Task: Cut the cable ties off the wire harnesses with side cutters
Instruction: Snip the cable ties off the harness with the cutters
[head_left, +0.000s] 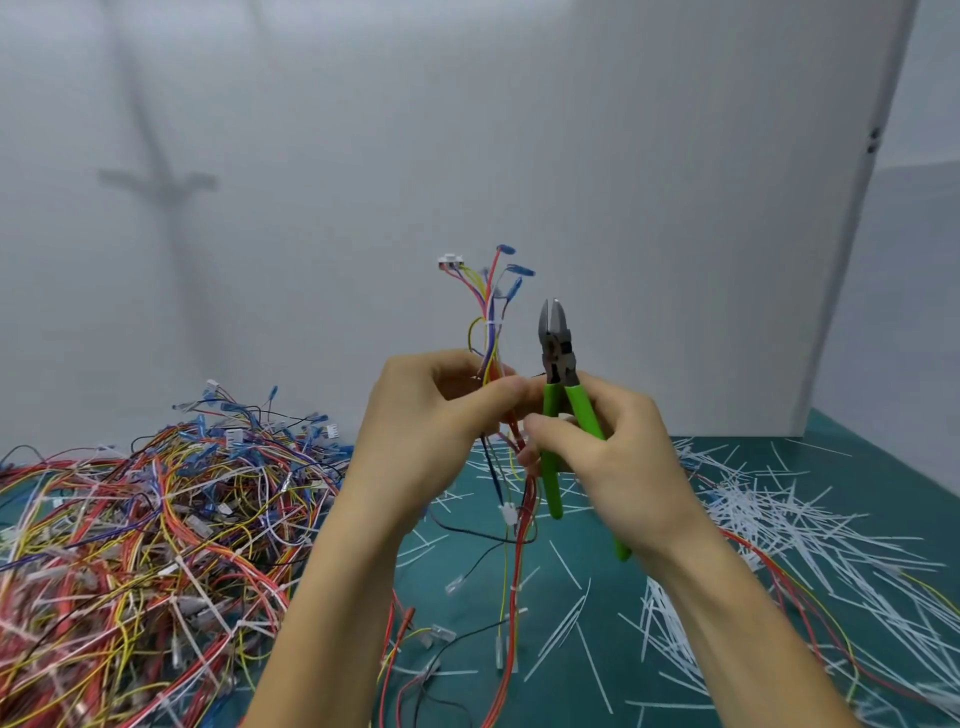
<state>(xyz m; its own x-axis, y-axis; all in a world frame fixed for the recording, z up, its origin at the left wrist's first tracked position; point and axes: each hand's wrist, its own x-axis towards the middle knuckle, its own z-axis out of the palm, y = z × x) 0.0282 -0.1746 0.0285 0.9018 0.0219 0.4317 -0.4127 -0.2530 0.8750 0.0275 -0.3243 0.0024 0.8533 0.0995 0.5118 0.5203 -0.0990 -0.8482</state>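
My left hand (436, 415) grips a wire harness (488, 322) of red, yellow, purple and blue wires and holds it upright in mid-air. A white cable tie (490, 325) wraps the bundle just above my fingers. A white connector and blue terminals fan out at the harness top; its lower wires hang down to the mat. My right hand (608, 457) holds green-handled side cutters (558, 358), jaws pointing up and slightly apart, to the right of the harness and clear of the tie. My right thumb and forefinger also touch the wires below my left hand.
A big tangled pile of harnesses (145, 545) covers the left of the green mat (582, 675). Several cut white cable ties (769, 519) lie scattered on the right and middle. A white wall stands close behind, with a panel edge at right.
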